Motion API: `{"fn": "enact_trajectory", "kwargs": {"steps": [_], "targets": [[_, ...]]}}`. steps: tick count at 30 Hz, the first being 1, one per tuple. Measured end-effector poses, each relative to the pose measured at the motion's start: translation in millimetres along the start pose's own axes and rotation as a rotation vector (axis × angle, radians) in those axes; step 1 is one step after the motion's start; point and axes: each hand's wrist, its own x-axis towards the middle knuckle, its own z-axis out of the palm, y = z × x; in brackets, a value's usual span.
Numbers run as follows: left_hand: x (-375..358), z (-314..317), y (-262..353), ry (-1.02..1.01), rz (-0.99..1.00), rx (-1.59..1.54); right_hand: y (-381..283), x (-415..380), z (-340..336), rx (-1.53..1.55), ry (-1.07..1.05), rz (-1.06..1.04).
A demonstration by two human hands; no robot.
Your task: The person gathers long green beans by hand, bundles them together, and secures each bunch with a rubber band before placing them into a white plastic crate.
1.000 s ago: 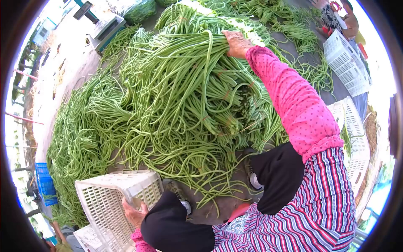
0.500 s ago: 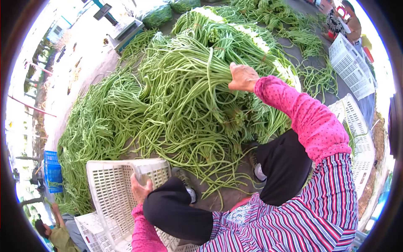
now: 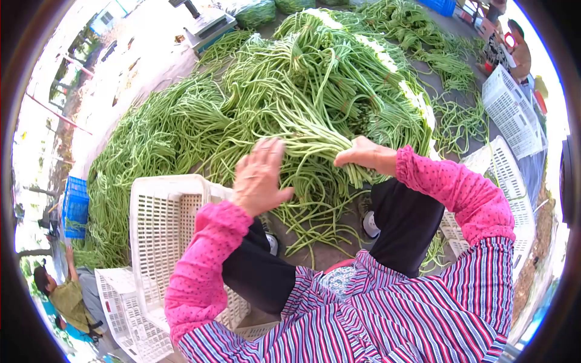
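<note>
A large heap of long green beans [image 3: 175,121] covers the ground in front of me. My right hand [image 3: 370,156] is wrapped round the end of a bunch of long beans [image 3: 308,138], which stretches left across the heap. My left hand [image 3: 260,175] is open, its fingers spread, over the near side of the heap, left of the bunch. It holds nothing. Below and left of it, a white plastic crate [image 3: 163,227] stands tilted beside my knee.
More white crates lie at the lower left [image 3: 124,302] and right [image 3: 505,175]. A blue crate [image 3: 75,206] is at far left, a scale [image 3: 209,27] behind the heap. One person [image 3: 72,299] sits lower left, another [image 3: 519,51] upper right.
My left hand has let go of the white crate and moved up and right over the beans. My right hand has come down nearer my knees with the bunch.
</note>
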Motion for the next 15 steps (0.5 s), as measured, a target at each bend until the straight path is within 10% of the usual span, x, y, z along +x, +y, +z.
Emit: {"fn": "enact_trajectory", "kwargs": {"steps": [7, 8, 12, 15], "targets": [[21, 42, 49, 0.203, 0.283, -0.256, -44, -72, 31, -0.184, 0.076, 0.099], [19, 42, 46, 0.220, 0.293, -0.437, -40, -69, 19, -0.081, -0.178, 0.018], [14, 18, 30, 0.053, 0.013, -1.191, -65, -60, -5, 0.410, -0.367, 0.026], [17, -6, 22, 0.020, -0.273, -1.723, -66, -38, -2, 0.158, 0.009, -0.294]]}}
